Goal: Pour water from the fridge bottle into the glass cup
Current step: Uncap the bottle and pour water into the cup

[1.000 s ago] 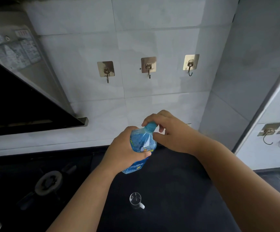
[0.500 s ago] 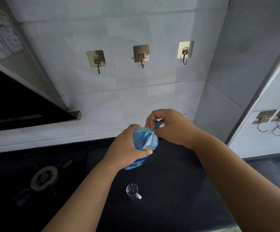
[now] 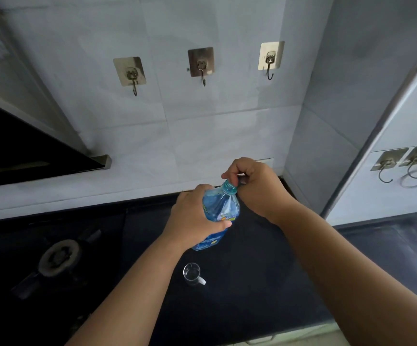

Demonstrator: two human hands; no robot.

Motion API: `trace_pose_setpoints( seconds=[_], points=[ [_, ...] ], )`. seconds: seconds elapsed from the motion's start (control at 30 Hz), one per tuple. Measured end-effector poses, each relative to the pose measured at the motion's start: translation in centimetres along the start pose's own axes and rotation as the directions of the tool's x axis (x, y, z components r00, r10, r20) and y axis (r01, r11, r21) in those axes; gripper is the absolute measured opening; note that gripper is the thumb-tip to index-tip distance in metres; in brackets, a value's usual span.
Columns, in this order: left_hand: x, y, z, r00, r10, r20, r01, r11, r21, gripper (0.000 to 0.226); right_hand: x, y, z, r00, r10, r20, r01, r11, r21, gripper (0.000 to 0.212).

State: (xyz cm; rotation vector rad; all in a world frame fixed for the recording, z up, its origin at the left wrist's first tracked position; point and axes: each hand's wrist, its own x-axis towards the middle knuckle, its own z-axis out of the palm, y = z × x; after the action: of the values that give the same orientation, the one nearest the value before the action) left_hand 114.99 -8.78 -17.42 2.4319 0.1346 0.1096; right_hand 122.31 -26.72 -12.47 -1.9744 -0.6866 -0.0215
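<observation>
A blue plastic water bottle point(image 3: 221, 208) is held tilted above the black countertop point(image 3: 264, 270). My left hand point(image 3: 192, 218) grips its body from the left. My right hand point(image 3: 254, 186) has its fingers curled at the top of the teal neck, pinching there; the cap is hidden under the fingertips. A small clear glass cup point(image 3: 192, 272) with a handle stands upright on the counter, below and nearer than the bottle, with both hands apart from it.
A gas burner point(image 3: 59, 255) sits on the hob to the left, under a dark range hood point(image 3: 27, 151). The tiled wall behind carries three adhesive hooks point(image 3: 201, 63). A grey side panel point(image 3: 352, 121) closes the right.
My right hand has turned at the bottle's top, and more of the teal neck now shows below its fingers. The left hand's grip on the bottle is unchanged.
</observation>
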Motion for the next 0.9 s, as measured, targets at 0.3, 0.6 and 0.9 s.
trace_pose_setpoints(
  seconds=[0.3, 0.6, 0.9],
  points=[
    [1.1, -1.6, 3.0, 0.998, -0.055, 0.001, 0.055, 0.995, -0.086, 0.076, -2.0, 3.7, 0.6, 0.995, 0.042, -0.09, -0.048, 0.997, -0.059, 0.027],
    [2.2, -3.0, 8.8, 0.988, -0.082, 0.129, 0.086, 0.996, -0.023, 0.063, -6.4, 10.9, 4.4, 0.939, 0.318, -0.132, -0.312, 0.948, 0.067, 0.021],
    [0.8, -6.2, 14.2, 0.961, -0.166, 0.222, 0.18, 0.983, -0.043, 0.071, -11.1, 19.6, 6.9, 0.823, 0.566, -0.045, -0.568, 0.821, -0.062, 0.026]
  ],
)
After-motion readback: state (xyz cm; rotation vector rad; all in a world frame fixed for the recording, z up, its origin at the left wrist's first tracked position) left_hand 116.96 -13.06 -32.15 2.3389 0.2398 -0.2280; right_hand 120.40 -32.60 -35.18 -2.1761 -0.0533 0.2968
